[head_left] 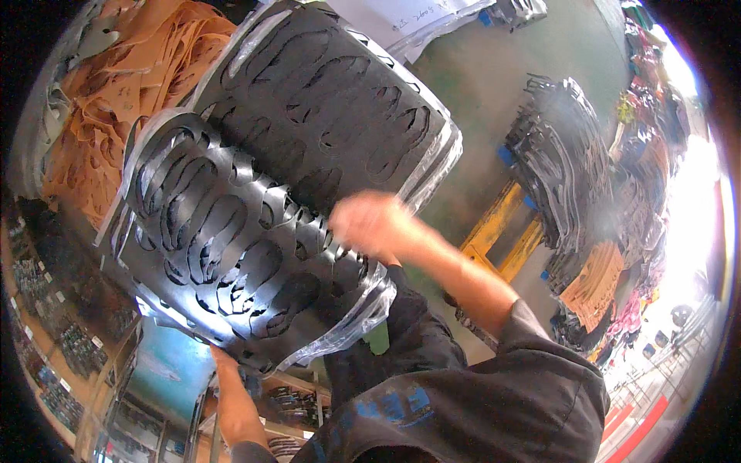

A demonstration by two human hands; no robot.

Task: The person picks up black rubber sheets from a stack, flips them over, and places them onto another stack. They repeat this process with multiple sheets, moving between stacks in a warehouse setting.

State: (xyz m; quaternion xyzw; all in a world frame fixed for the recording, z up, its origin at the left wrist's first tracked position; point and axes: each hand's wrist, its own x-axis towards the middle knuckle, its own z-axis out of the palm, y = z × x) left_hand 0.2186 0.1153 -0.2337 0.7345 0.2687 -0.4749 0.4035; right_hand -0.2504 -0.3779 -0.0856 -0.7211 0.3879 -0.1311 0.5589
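Note:
A black sheet with several sole-shaped cut-outs is bent over toward me, its surface glossy where light falls. My left hand is at its near lower edge and holds it there; the fingertips pass out of sight behind the sheet. Beyond the bend lies a stack of similar black cut-out sheets, with clear plastic wrap along its right side. My right hand is over the right end of the bend, smeared by motion, so its fingers cannot be made out.
A heap of orange-brown cut-out sheets is at the far left. To the right are a yellow pallet-truck fork and a tall pile of dark sheets. Shelves with dark items stand at lower left.

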